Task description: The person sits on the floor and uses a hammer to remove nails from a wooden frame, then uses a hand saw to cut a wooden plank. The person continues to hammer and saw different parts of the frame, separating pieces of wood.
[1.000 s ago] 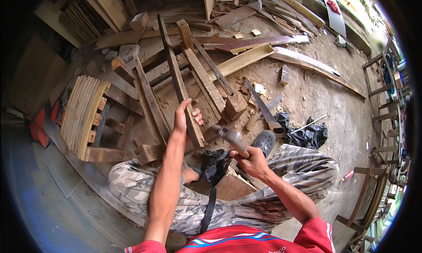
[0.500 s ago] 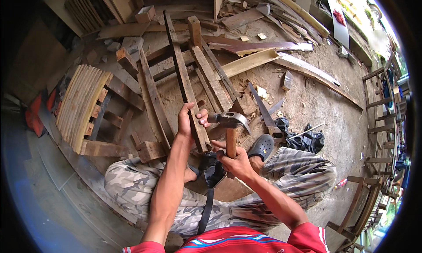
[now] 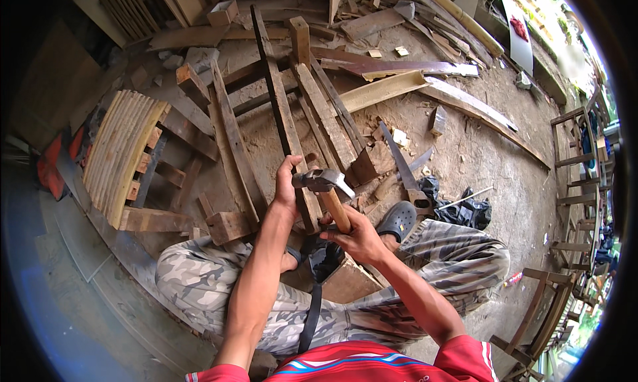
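Note:
A long, narrow wooden bar (image 3: 274,83) slopes away from my lap toward the far side. My left hand (image 3: 286,184) is wrapped round its near part. My right hand (image 3: 357,237) grips a claw hammer (image 3: 337,211) by its wooden handle, tilted to the left. The hammer's metal head lies over the bar beside my left fingers, hiding some of them; whether it touches the bar I cannot tell. Just below the head, the near end of the bar reaches close to my right fingertips.
Wooden frame pieces (image 3: 232,143) lie ahead, with a slatted wooden piece (image 3: 126,159) at the left. A handsaw (image 3: 401,166) rests beyond my grey clog (image 3: 399,221), near a black plastic bag (image 3: 465,212). Long planks (image 3: 472,113) and a wooden chair (image 3: 541,312) are at the right.
The hammer has tipped to the left, its head coming from beside the bar to over it. My left hand keeps its hold on the bar.

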Demonstrator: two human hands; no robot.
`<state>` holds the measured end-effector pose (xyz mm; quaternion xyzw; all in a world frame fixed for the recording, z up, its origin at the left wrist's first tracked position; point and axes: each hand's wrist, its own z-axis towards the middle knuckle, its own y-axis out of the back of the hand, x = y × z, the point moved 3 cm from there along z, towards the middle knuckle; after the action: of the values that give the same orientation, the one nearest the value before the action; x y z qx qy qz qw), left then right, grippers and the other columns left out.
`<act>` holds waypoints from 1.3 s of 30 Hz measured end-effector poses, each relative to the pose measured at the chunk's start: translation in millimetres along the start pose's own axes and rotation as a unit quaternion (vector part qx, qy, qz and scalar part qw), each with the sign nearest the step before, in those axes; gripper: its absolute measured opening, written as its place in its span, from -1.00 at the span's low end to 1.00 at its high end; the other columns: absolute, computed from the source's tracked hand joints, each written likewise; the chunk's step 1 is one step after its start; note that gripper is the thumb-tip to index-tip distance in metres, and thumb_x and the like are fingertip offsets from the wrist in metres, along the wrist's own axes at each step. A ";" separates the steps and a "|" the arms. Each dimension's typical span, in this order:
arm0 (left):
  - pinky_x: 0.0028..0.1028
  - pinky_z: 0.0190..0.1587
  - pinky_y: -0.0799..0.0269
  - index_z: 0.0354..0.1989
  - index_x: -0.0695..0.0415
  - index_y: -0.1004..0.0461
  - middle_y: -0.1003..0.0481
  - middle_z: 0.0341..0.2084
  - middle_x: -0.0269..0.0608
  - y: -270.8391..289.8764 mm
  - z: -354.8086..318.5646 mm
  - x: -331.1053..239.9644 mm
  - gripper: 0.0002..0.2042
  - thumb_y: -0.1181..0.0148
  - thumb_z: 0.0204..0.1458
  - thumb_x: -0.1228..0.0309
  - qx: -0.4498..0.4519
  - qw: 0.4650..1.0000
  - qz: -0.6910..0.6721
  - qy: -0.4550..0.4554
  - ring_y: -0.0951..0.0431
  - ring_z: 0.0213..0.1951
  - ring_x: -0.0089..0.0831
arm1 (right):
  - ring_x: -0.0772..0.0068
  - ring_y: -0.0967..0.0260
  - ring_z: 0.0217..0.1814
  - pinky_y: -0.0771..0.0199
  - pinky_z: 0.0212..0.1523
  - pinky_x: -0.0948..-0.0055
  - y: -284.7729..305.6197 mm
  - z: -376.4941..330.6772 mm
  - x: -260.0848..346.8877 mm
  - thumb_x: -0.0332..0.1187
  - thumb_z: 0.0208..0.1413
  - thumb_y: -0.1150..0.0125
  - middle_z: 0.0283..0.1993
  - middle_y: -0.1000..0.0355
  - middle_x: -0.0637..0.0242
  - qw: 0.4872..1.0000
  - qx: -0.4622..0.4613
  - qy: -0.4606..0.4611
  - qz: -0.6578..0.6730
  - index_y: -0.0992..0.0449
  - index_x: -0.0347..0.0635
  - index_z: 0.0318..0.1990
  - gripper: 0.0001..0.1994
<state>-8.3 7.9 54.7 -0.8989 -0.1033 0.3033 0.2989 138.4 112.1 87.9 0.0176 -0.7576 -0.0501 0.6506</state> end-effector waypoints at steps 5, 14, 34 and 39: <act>-0.41 -0.46 -0.42 -0.03 0.18 -0.37 -0.24 -0.69 -0.41 8.1 4.1 0.4 -0.54 0.02 0.07 0.06 0.138 0.986 -0.091 0.032 -0.35 -0.65 -0.43 | 0.29 -0.43 -0.15 -0.42 -0.12 0.37 8.4 0.2 -10.8 -0.34 0.01 -0.47 -0.20 -0.44 0.25 0.998 0.037 -0.041 -0.036 -0.56 -0.25 -0.20 -0.73; -0.50 -0.53 -0.18 -0.11 0.15 -0.38 -0.13 -0.71 -0.46 0.9 -1.9 -10.3 -0.63 0.02 0.12 0.10 0.196 0.964 -0.175 0.042 -0.18 -0.68 -0.56 | 0.28 -0.38 -0.21 -0.34 -0.25 0.32 31.0 -17.3 1.5 -0.42 0.03 -0.39 -0.16 -0.36 0.15 0.977 -0.137 0.058 -0.153 -0.48 -0.35 -0.29 -0.79; -0.49 -0.62 -0.27 -0.22 0.01 -0.36 -0.29 -0.68 -0.50 -18.0 -6.4 -6.2 -0.74 -0.15 0.08 0.13 0.020 1.000 -0.003 -0.011 -0.31 -0.69 -0.57 | 0.73 -0.19 -0.50 -0.20 -0.51 0.53 -2.6 -22.4 11.4 -0.28 0.13 -0.38 -0.58 -0.30 0.55 0.987 -0.124 -0.102 0.025 -0.66 -0.25 -0.22 -0.79; -0.51 -0.62 -0.21 -0.24 0.01 -0.33 -0.20 -0.70 -0.49 -11.2 -0.8 -6.5 -0.83 -0.10 0.05 0.27 0.084 0.991 -0.102 0.037 -0.20 -0.69 -0.58 | 0.74 -0.14 -0.58 -0.14 -0.57 0.58 -8.3 -20.6 10.2 -0.33 0.20 -0.29 -0.58 -0.28 0.57 0.981 -0.127 -0.106 0.098 -0.59 -0.27 -0.23 -0.83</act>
<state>-13.0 14.1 65.1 -0.8657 -0.1575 0.2458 0.4066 156.8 101.8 100.2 -0.1449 -0.8075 -0.0838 0.5657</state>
